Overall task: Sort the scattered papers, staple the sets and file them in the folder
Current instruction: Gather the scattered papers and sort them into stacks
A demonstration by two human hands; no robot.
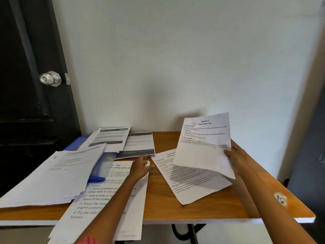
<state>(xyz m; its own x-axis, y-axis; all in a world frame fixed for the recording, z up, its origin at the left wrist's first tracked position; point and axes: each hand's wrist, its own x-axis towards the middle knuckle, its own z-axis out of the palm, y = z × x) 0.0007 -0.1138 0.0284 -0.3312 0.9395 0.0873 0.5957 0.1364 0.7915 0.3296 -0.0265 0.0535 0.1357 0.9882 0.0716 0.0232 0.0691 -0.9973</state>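
Observation:
My right hand (234, 160) grips the right edge of a printed sheet (202, 147) and holds it tilted up above the wooden table (193, 208). Under it a second printed sheet (190, 180) lies flat. My left hand (142, 166) reaches over a large-print sheet (105, 205) that hangs over the front edge, fingers loosely curled; a small white thing shows at its fingertips, too blurred to name. A blue folder (77, 144) lies at the back left, mostly covered by papers. No stapler is in view.
A thick white stack (52, 178) covers the table's left end. Sheets with dark headers (126, 141) lie at the back by the white wall. A blue pen (96, 178) lies under the stack's edge. A black door with a metal knob (50, 79) stands left.

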